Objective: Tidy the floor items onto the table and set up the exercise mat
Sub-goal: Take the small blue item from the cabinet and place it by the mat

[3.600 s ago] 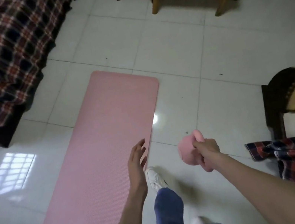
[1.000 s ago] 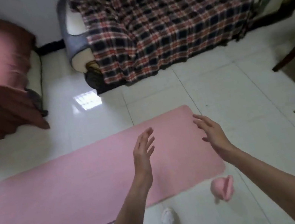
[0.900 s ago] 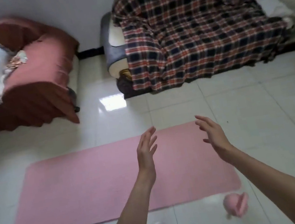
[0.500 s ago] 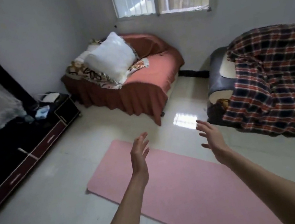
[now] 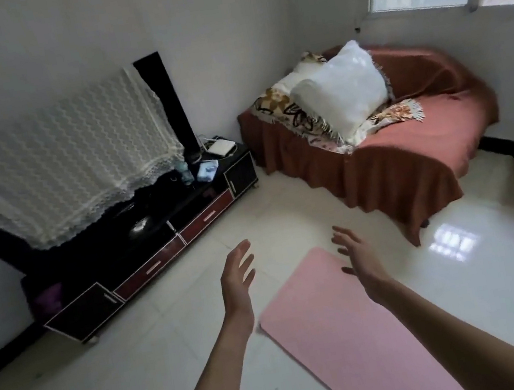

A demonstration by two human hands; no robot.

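The pink exercise mat [image 5: 350, 332] lies unrolled flat on the white tile floor, running from the centre toward the lower right. My left hand [image 5: 237, 278] is raised in front of me, fingers straight and spread, holding nothing, just left of the mat's far end. My right hand [image 5: 356, 258] is also raised with loose spread fingers above the mat's far corner, holding nothing. The small pink object from the earlier frames is out of view.
A low black TV cabinet [image 5: 142, 248] with red drawers stands at the left wall, with a lace-covered screen [image 5: 57, 167] on it and small items [image 5: 207, 169] at its right end. A rust-covered sofa [image 5: 411, 148] with a white pillow [image 5: 344, 91] fills the far right corner.
My view has swung left, from the plaid-covered sofa and the mat to the TV cabinet. The pink object, set down beside the mat, has left the frame. Both hands stay raised and hold nothing.
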